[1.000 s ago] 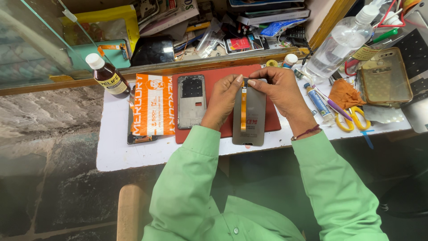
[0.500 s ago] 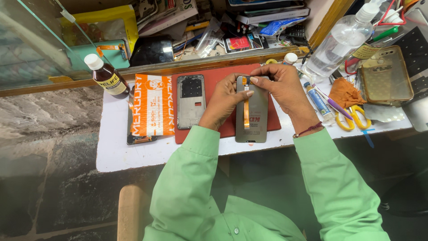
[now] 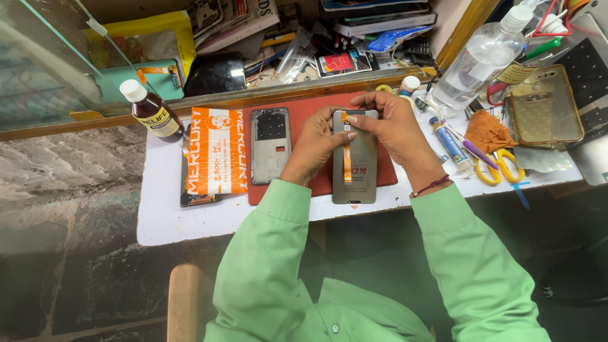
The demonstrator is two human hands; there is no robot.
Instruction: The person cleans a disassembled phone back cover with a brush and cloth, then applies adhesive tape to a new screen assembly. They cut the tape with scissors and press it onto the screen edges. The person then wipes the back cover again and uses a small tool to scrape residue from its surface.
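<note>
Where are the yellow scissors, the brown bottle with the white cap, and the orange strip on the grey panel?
yellow scissors [image 3: 500,170]: head view, on a handle loop.
brown bottle [image 3: 154,113]: head view, on its labelled body.
orange strip [image 3: 347,161]: head view, on its middle.

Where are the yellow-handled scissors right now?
Head view, right side of the white table: the yellow-handled scissors lie just below the orange cloth, right of the right hand.

Clutter around the red work mat [image 3: 304,107]

A grey phone frame [image 3: 270,144] lies beside an orange-and-white packet [image 3: 216,151]; brown bottle [image 3: 151,110] left, yellow scissors [image 3: 494,166] and clear spray bottle [image 3: 479,58] right.
</note>
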